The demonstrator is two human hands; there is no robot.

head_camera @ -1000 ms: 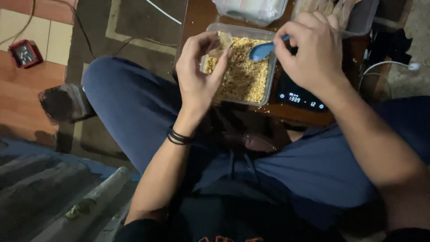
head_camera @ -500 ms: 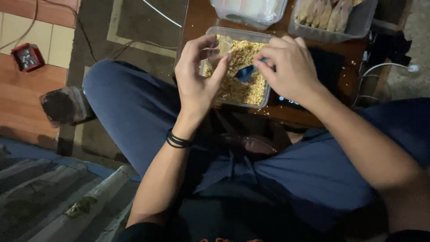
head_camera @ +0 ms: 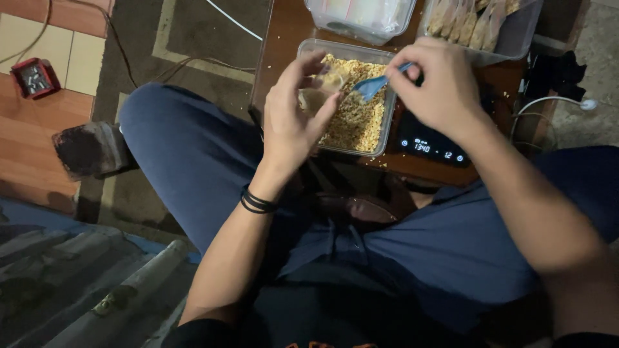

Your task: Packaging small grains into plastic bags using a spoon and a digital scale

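**Spoonful meets small bag over a tub of golden crumbs**

A seated person works over a low wooden table [head_camera: 284, 32] at the top centre of the frame, knees in dark blue trousers spread below it. The left hand [head_camera: 293, 122], a black band at its wrist, pinches a small clear bag [head_camera: 322, 87] between thumb and fingers, its mouth seemingly turned toward the spoon; the bag hangs directly above the near left corner of a clear plastic tub [head_camera: 309, 48], so anything that spills probably drops back into the supply. The right hand [head_camera: 438, 87] is closed around the handle of a blue spoon [head_camera: 371, 87], gripping it high near the end, with the bowl tipped toward the bag's opening and carrying a little of the yellow crumbly filling [head_camera: 358, 119] that fills the tub.

Just right of the tub, partly under the right wrist, a black digital scale [head_camera: 429, 143] shows a lit display, kept within easy reach of the filling hand. Beyond the tub, at the top edge, stand a second clear box [head_camera: 361, 16] with pale contents and a tray [head_camera: 522, 35] of light brown pieces standing in a row. A white cable [head_camera: 554, 102] runs at the right, and a small red object [head_camera: 29, 76] lies on the floor at upper left.
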